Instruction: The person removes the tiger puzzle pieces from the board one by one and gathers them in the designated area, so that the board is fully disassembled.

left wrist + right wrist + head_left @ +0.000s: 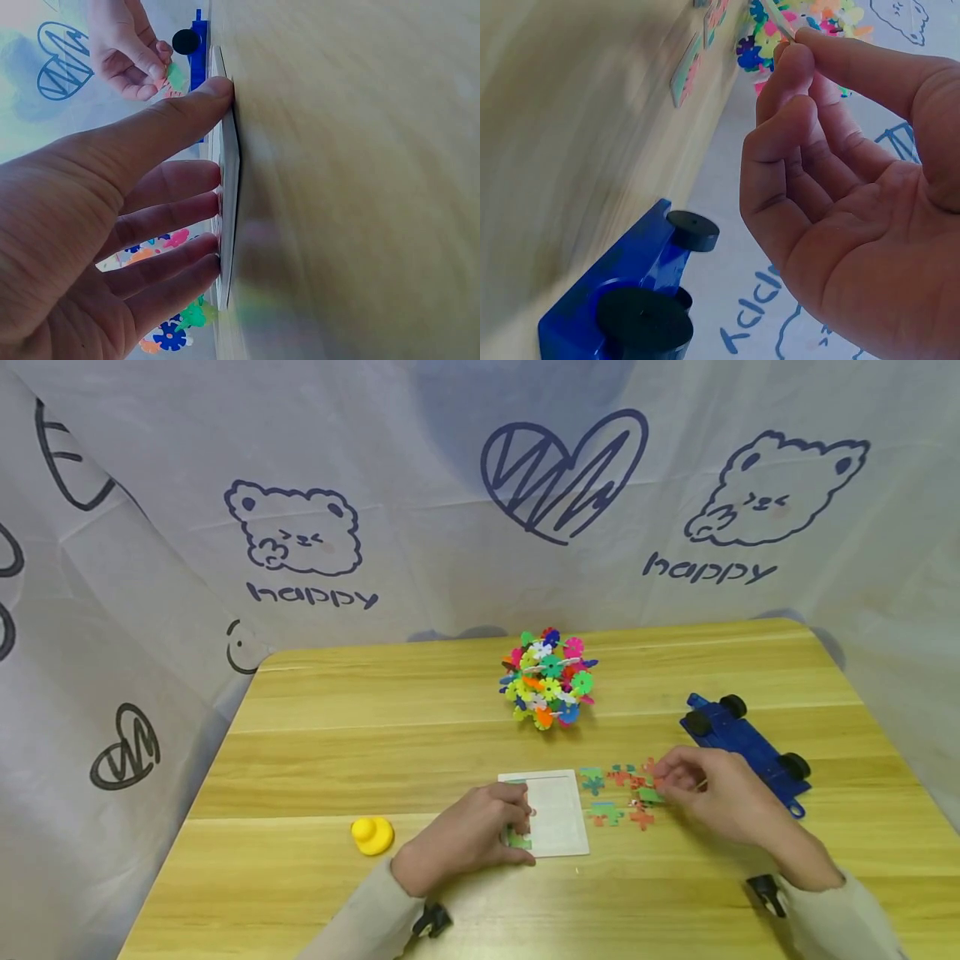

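A white puzzle tray (561,814) lies on the table, with several green and orange pieces fitted along its left side, partly hidden by my left hand (480,822). The fingertips of that hand rest on the tray, and its thumb (187,109) touches the near edge; the fingers look fairly straight. Just right of the tray, my right hand (712,789) pinches a green puzzle piece (649,795) between thumb and index finger, raised off the table in the right wrist view. Loose puzzle pieces (607,812) in green and orange lie between tray and right hand.
A blue toy car (750,747) lies wheels-up beyond the right hand. Behind the tray sits a colourful ball of flower-shaped plastic discs (550,681). A yellow rubber duck (372,835) is left of the left hand. A white curtain (435,527) hangs behind the table.
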Motion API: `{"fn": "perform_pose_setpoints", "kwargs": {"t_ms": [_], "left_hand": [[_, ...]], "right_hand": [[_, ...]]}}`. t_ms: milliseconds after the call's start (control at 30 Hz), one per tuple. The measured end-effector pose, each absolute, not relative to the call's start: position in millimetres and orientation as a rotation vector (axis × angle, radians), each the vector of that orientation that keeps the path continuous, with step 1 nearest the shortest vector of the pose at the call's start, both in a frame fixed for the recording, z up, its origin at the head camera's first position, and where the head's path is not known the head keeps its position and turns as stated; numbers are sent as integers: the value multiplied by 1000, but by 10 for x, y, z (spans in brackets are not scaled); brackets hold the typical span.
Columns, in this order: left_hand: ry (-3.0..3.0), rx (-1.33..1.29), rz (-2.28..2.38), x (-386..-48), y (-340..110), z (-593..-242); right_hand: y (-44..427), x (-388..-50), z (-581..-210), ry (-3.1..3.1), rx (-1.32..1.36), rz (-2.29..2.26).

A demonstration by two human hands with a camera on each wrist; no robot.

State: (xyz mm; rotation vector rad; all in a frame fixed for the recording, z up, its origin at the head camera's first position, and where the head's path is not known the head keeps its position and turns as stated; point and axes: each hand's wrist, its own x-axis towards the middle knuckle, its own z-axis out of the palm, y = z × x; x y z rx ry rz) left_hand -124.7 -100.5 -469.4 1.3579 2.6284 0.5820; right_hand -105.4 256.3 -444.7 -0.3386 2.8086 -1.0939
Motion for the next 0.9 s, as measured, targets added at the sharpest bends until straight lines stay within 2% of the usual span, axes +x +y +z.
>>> {"fn": "perform_pose_setpoints", "kwargs": {"t_ms": [467, 900], "left_hand": [[2620, 1328, 565, -1233, -1012, -4681], [2606, 1332, 595, -1236, -1010, -4680]], "right_hand": [[2755, -989, -4488, 2760, -179, -976], [2765, -990, -4549, 2781, -162, -906]]}}
